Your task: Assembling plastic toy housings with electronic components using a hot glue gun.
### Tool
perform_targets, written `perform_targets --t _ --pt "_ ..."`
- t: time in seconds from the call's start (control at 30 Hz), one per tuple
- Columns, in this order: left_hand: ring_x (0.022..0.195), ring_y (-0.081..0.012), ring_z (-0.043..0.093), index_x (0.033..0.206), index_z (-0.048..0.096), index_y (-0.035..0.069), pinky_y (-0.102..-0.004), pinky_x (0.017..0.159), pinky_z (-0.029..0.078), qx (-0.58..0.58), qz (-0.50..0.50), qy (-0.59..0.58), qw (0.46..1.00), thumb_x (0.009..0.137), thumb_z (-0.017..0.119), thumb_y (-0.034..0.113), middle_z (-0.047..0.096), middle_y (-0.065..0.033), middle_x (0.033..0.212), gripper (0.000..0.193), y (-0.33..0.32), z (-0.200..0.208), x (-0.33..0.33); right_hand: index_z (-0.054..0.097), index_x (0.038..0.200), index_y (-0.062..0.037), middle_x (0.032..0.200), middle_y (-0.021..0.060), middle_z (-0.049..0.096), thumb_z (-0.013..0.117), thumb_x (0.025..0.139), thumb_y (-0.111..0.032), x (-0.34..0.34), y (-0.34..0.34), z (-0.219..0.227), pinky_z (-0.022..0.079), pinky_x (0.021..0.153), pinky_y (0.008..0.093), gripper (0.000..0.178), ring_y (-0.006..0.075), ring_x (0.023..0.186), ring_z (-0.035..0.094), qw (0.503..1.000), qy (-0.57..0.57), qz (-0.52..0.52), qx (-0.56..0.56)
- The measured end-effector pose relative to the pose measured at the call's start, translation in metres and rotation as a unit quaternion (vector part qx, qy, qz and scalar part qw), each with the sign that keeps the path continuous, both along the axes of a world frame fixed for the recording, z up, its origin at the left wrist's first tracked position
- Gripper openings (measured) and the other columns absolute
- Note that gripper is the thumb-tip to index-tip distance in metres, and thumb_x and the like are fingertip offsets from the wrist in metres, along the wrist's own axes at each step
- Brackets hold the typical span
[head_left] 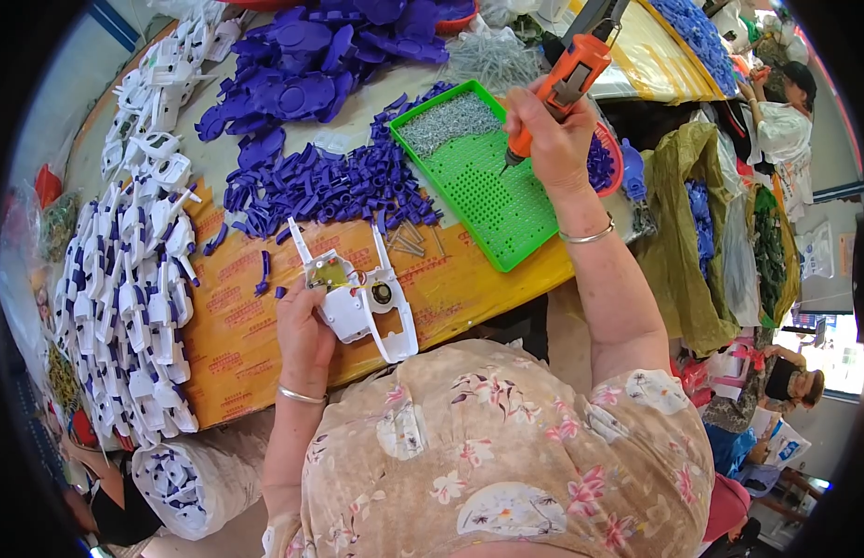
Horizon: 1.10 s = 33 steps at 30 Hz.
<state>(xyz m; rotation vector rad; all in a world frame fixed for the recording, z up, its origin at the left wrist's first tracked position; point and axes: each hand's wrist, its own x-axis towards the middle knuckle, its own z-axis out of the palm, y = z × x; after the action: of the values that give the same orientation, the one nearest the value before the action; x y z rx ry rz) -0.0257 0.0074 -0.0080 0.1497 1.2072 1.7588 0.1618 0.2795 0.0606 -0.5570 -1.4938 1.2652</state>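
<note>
In the head view, the left fingers (308, 303) pinch a white plastic shell (350, 314) by its left side. It lies just right of them, its long way slanting from far left to near right. The right fingers (527, 110) wrap an orange electric screwdriver (577, 70), its tip over the green tray (517, 244) of small screws (455, 123). From these fingers, the shell is well apart, left and closer in.

Orange screwdriver (579, 71) — upper end cut off; screws (455, 121) — too small to tell singly.
</note>
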Motion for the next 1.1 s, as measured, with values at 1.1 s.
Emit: perform_targets --t 1.1 --pt "0.077 -0.0135 0.063 0.106 0.057 -0.009 -0.0244 0.069 0.051 0.046 0.005 -0.042 0.998 0.078 0.044 -0.002 0.065 -0.0105 0.094 0.032 0.002 0.004 0.005 0.046 0.091 -0.0007 0.068 0.0043 0.055 0.077 0.070 -0.008 -0.101 -0.145 0.011 0.045 0.055 0.0228 0.038 0.0096 0.060 0.052 0.955 0.055 0.290 -0.008"
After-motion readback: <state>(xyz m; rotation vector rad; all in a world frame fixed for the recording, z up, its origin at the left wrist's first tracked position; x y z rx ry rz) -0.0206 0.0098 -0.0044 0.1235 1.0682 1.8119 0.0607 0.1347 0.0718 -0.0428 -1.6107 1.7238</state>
